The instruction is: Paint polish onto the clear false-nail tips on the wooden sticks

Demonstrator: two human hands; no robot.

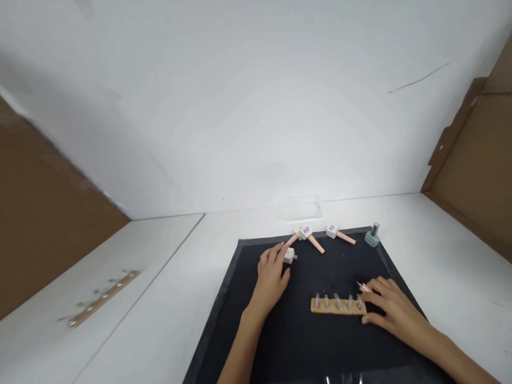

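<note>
My left hand [272,274] rests at a small white bottle [289,255] on the black mat, its fingers bent around the bottle's left side. In my right hand [383,304] is a pink-handled brush [365,288], its tip pointing up and left. The thumb of that hand lies by the right end of a wooden strip [332,310], which bears several clear nail tips standing upright. Behind my left hand, white bottles with pink caps [316,244] lie on their sides, and another [346,238] lies farther right.
A teal bottle with a grey cap [372,238] stands at the mat's back right corner. A clear tray [301,211] sits behind the mat [286,348]. At the far left, a second wooden strip [104,298] with tips lies on the white table. Brown cardboard borders both sides.
</note>
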